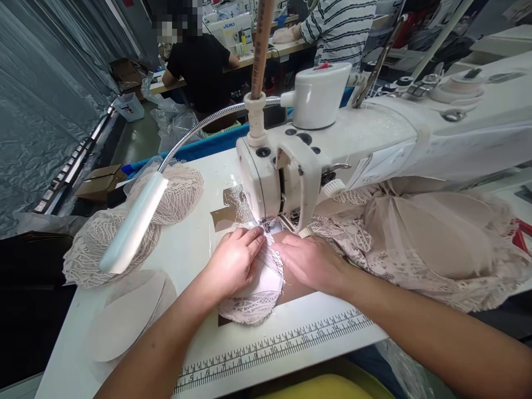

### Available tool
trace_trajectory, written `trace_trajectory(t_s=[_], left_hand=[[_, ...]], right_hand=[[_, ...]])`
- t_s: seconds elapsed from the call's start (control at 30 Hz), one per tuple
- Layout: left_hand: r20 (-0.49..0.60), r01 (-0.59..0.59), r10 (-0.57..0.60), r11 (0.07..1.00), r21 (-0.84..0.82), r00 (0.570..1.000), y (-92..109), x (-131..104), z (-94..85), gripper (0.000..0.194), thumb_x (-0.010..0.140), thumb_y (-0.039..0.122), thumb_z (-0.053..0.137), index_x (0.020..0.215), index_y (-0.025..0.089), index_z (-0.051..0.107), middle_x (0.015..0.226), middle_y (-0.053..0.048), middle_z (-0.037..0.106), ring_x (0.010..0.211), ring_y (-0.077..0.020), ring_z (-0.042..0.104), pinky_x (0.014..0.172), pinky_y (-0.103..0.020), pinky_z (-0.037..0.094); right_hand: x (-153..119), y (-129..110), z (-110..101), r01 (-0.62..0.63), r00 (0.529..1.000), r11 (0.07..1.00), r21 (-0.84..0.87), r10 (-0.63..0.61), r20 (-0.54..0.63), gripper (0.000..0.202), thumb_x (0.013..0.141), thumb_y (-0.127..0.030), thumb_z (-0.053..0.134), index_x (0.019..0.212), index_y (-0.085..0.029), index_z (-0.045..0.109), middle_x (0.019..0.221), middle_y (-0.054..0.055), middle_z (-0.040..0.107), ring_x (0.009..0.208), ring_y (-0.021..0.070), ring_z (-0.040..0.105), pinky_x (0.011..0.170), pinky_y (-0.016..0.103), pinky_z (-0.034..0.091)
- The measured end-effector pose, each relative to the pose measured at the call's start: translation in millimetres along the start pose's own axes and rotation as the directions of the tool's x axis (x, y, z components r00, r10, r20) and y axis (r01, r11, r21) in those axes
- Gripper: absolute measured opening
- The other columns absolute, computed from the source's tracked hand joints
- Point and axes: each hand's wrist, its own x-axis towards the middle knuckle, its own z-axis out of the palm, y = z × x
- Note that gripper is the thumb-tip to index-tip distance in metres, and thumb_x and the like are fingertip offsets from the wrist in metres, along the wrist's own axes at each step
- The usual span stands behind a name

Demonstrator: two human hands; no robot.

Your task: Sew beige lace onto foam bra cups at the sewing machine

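Observation:
A pale pink lace bra cup (253, 302) lies under the head of a white sewing machine (266, 183), its far end at the presser foot (270, 224). My left hand (236, 260) grips the cup's left side close to the foot, fingers together and bent over the lace. From the right, my right hand (310, 260) pinches the edge of the lace, fingertips almost meeting the left ones. Beneath that hand lies a smooth brown-beige patch (291, 285); I cannot tell whether it is fabric or tape. The needle itself is hidden.
Lace cups (112, 244) and smooth cup pieces (128, 316) lie at left below a lamp (135, 221) on a bendable neck. More lace garments (440, 238) are heaped at right. A printed ruler (274, 352) runs along the front edge. Two people sit beyond.

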Motion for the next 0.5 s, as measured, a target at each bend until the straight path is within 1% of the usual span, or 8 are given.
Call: trace_trajectory(t_s=[0.07,0.17,0.23,0.3,0.37,0.5], left_hand=[[-0.014,0.002,-0.002,1.000,-0.028,1.000,4.0,-0.6,-1.5,0.033,0.086,0.018,0.047,0.116,0.012,0.061,0.118,-0.012,0.062,0.095,-0.0254,0.055,0.080,-0.039,0.049],[-0.016,0.039,-0.040,0.999,-0.012,0.999,11.9,-0.3,0.9,0.023,0.091,0.025,0.045,0.096,0.015,0.065,0.092,-0.010,0.065,0.080,-0.0219,0.057,0.070,-0.035,0.047],[-0.027,0.073,-0.072,0.997,0.040,0.997,15.3,0.6,5.2,0.022,0.091,0.021,0.044,0.083,0.015,0.063,0.079,-0.007,0.063,0.072,-0.0204,0.056,0.064,-0.033,0.045],[-0.043,0.083,-0.081,0.995,0.060,0.996,16.0,1.6,8.9,0.022,0.089,0.016,0.043,0.076,0.015,0.060,0.073,-0.006,0.060,0.068,-0.0195,0.055,0.061,-0.032,0.042],[-0.050,0.087,-0.086,0.996,0.011,0.995,14.4,1.8,9.8,0.020,0.087,0.014,0.043,0.076,0.015,0.059,0.072,-0.006,0.060,0.068,-0.0190,0.054,0.060,-0.031,0.041],[-0.022,0.146,-0.155,0.963,-0.225,0.988,9.2,0.7,4.1,0.015,0.085,0.013,0.043,0.080,0.017,0.057,0.074,-0.004,0.060,0.068,-0.0165,0.054,0.061,-0.028,0.042]], right_hand=[[-1.1,0.0,-1.7,0.044,0.999,0.999,0.031,-0.043,-0.013,0.026,0.090,-0.017,0.043,0.077,-0.017,0.065,0.066,0.001,0.056,0.062,0.0131,0.046,0.059,0.026,0.030],[-2.8,0.1,-2.9,0.127,0.992,0.990,0.069,-0.126,-0.010,0.031,0.091,-0.021,0.043,0.066,-0.018,0.060,0.063,0.000,0.053,0.061,0.0120,0.043,0.060,0.025,0.030],[-3.8,0.2,-2.4,0.160,0.987,0.984,0.075,-0.161,0.004,0.032,0.092,-0.023,0.044,0.064,-0.017,0.059,0.062,-0.001,0.052,0.061,0.0119,0.043,0.062,0.025,0.031],[-4.7,0.2,-1.7,0.171,0.985,0.982,0.086,-0.173,0.021,0.031,0.092,-0.025,0.045,0.066,-0.017,0.061,0.062,0.000,0.054,0.061,0.0119,0.044,0.063,0.025,0.032],[-5.4,0.0,-1.5,0.170,0.985,0.981,0.094,-0.173,0.023,0.031,0.092,-0.025,0.045,0.066,-0.017,0.062,0.062,0.000,0.055,0.060,0.0117,0.044,0.062,0.026,0.031],[-6.0,-1.2,-3.4,0.171,0.985,0.983,0.073,-0.173,0.024,0.036,0.092,-0.027,0.046,0.059,-0.016,0.057,0.057,-0.001,0.053,0.056,0.0111,0.041,0.059,0.026,0.029]])
